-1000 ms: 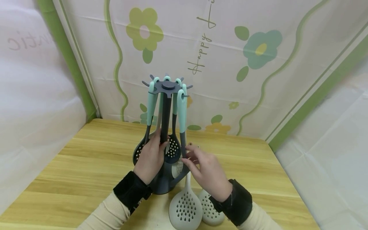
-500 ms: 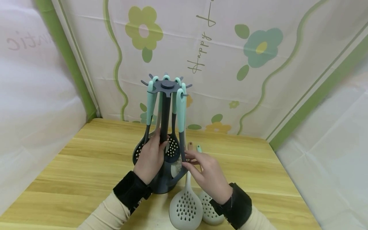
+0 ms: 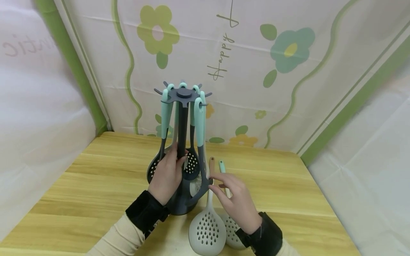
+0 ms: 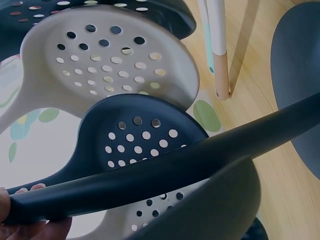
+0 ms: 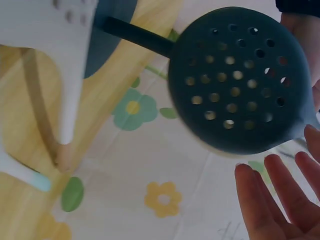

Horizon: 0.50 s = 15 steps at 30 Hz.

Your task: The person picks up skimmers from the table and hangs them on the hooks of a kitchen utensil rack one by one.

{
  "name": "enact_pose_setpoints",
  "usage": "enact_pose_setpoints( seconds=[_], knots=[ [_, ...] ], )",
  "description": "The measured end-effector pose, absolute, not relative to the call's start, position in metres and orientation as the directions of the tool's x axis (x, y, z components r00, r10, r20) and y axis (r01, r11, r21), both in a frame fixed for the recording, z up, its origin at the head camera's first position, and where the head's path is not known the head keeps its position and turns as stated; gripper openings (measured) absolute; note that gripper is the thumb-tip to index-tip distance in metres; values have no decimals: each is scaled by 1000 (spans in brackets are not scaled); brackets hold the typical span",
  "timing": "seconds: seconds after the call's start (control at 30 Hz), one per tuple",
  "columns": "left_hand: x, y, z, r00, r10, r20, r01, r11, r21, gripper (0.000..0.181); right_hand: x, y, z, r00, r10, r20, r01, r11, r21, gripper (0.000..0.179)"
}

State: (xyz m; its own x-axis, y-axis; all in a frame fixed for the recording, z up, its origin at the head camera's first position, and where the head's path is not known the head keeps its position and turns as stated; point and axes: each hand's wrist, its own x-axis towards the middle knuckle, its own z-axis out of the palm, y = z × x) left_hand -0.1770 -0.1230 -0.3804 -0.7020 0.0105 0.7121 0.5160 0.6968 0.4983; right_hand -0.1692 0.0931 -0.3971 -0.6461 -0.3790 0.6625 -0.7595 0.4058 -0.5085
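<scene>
A dark utensil rack stands upright on the table, several teal-handled utensils hanging from its hooks. My left hand grips the rack's pole; its fingertips show at the pole's end in the left wrist view. On the rack's right side hangs a dark skimmer with round holes, seen almost edge-on in the head view. Beside its lower part is my right hand, thumb and fingers spread and nearly straight. In the right wrist view the fingers lie close to the skimmer, apparently holding nothing.
Right of the rack's base, a pale skimmer with drop-shaped holes and a brown handle tip lies on the wooden table. Another pale skimmer with a teal tip is partly behind it. Printed cloth walls enclose the table.
My right hand has come off the skimmer's stem, moving down and slightly right, its fingers spreading. The rack's top has shifted slightly left in view. My left hand keeps its grip on the pole.
</scene>
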Motion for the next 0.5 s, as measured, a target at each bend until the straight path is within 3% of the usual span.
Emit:
enact_pose_setpoints(
  seconds=[0.17, 0.5],
  knots=[
    [-177, -123, -381, -699, 9, 715, 519, 695, 498, 32, -168, 100, -410, -703, -310, 640, -698, 474, -537, 26],
    [-177, -123, -381, -698, 10, 716, 522, 691, 500, 32, -172, 112, -424, -842, -269, 467, -524, 611, -593, 39]
  ],
)
